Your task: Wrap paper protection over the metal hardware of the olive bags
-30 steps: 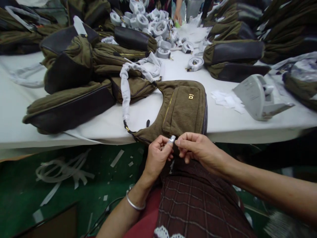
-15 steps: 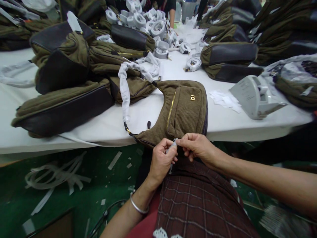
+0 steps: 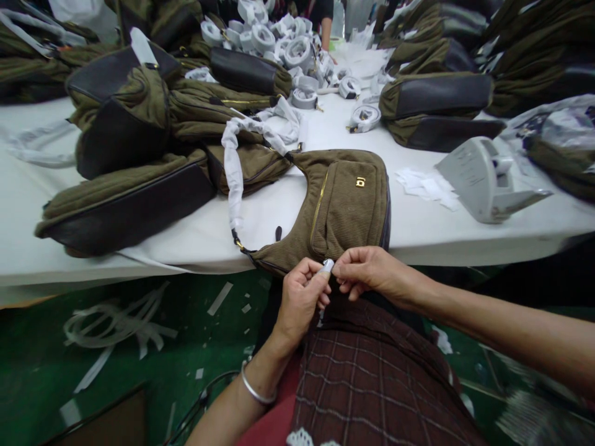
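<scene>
An olive corduroy handbag [image 3: 351,210] with a gold logo and a gold-zipped front pocket lies at the table's front edge. Its handle [image 3: 232,173], wrapped in white, loops to the left. At the bag's near edge, my left hand [image 3: 302,294] pinches a small white-wrapped tab [image 3: 327,266] between thumb and fingers. Close against the tab's right side is my right hand [image 3: 367,272], with thumb and index finger pressed together. Whatever is in that pinch is too small to make out.
More olive bags with dark bases [image 3: 134,210] are heaped on the left and right of the white table [image 3: 260,220]. Rolled, wrapped straps [image 3: 297,52] pile up behind. A tape dispenser [image 3: 483,179] stands right, beside white paper slips [image 3: 427,186]. Another person's arm [image 3: 326,31] shows at the back.
My right fingertips have drawn slightly away from the tab's tip, so more of the white tab shows in my left hand. The bag has barely moved.
</scene>
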The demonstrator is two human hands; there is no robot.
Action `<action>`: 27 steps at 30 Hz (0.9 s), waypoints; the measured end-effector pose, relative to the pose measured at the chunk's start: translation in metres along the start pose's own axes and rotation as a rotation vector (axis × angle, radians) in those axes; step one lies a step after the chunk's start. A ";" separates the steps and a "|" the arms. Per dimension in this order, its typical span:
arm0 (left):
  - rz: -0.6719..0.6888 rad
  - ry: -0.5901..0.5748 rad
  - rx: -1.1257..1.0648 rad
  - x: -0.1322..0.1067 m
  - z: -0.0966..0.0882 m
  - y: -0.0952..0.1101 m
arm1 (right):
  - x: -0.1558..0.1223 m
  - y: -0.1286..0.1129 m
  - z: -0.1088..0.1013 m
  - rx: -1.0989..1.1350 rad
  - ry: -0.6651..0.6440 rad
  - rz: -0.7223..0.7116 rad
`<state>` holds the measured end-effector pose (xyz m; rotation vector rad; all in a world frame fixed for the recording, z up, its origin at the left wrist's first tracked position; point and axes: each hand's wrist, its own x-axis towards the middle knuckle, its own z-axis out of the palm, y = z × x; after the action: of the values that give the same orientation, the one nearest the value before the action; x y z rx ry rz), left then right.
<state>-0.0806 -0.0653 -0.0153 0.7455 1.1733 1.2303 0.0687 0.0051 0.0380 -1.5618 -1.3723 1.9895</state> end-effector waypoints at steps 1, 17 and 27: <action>-0.035 -0.002 -0.054 0.000 0.000 0.001 | 0.000 0.001 0.000 -0.012 -0.004 -0.013; -0.469 -0.049 -0.600 -0.003 0.007 0.005 | 0.013 0.040 0.025 -0.120 0.317 -0.367; -0.057 0.083 -0.106 -0.016 0.007 0.002 | -0.011 0.018 0.017 -0.031 0.020 -0.224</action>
<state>-0.0738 -0.0789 -0.0079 0.5831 1.1795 1.2760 0.0642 -0.0204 0.0299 -1.3681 -1.5043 1.8233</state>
